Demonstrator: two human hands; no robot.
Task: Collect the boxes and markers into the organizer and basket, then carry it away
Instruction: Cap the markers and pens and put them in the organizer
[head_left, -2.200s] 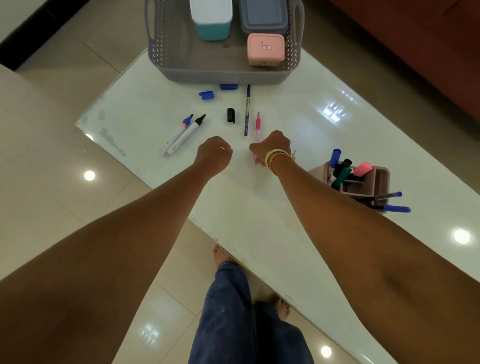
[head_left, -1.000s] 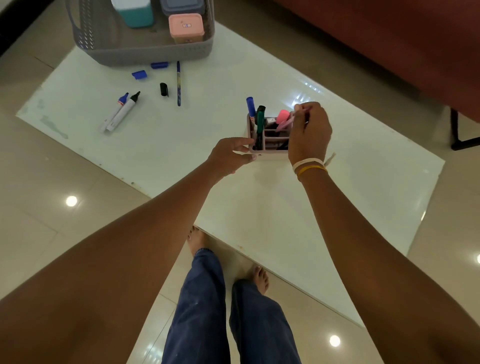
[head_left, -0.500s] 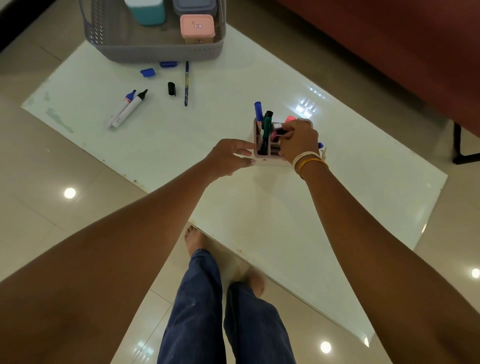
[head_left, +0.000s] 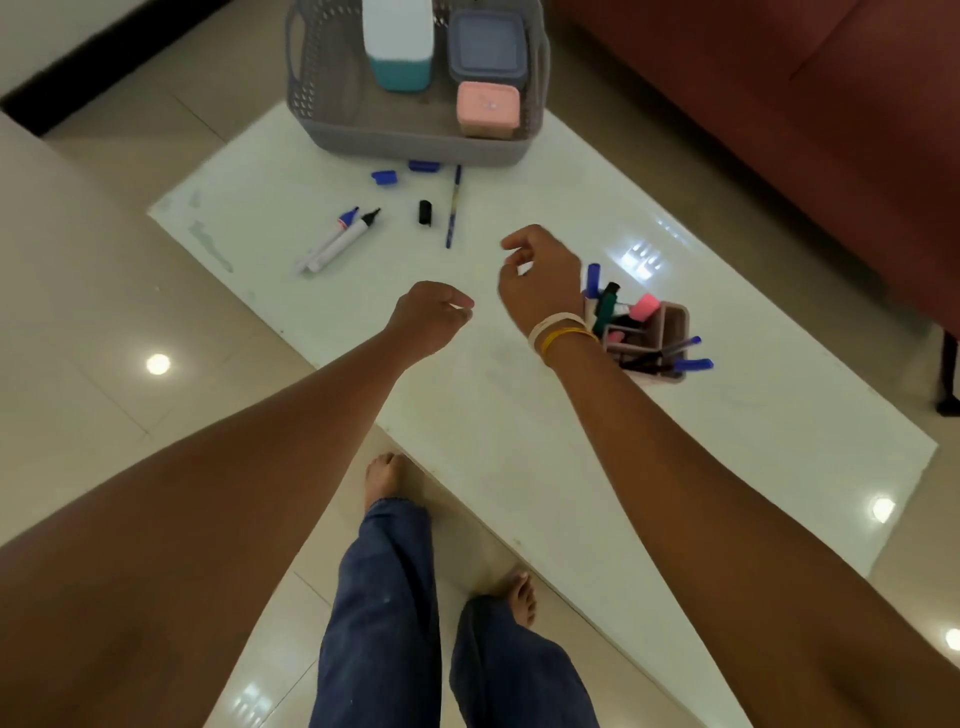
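A pink organizer (head_left: 672, 325) with several markers stands on the white table (head_left: 571, 415), just right of my right wrist. My right hand (head_left: 540, 275) hovers above the table with fingers apart and empty. My left hand (head_left: 431, 317) hangs loosely curled beside it, holding nothing. Ahead lie a thin blue pen (head_left: 453, 213), two white markers (head_left: 337, 239) without caps, a black cap (head_left: 425, 212) and two blue caps (head_left: 384, 177). The grey basket (head_left: 415, 140) at the far edge holds a teal and white box (head_left: 398, 44), a grey-blue box (head_left: 487, 49) and a pink box (head_left: 488, 109).
A dark red sofa (head_left: 779, 104) runs along the far right side of the table. Glossy tiled floor (head_left: 104, 338) surrounds the table, and my legs in blue jeans (head_left: 384, 613) stand at its near edge.
My right hand dropped the pink marker into the organizer and came away empty toward the loose pens. My left hand let go of the organizer. The view swung back toward the basket.
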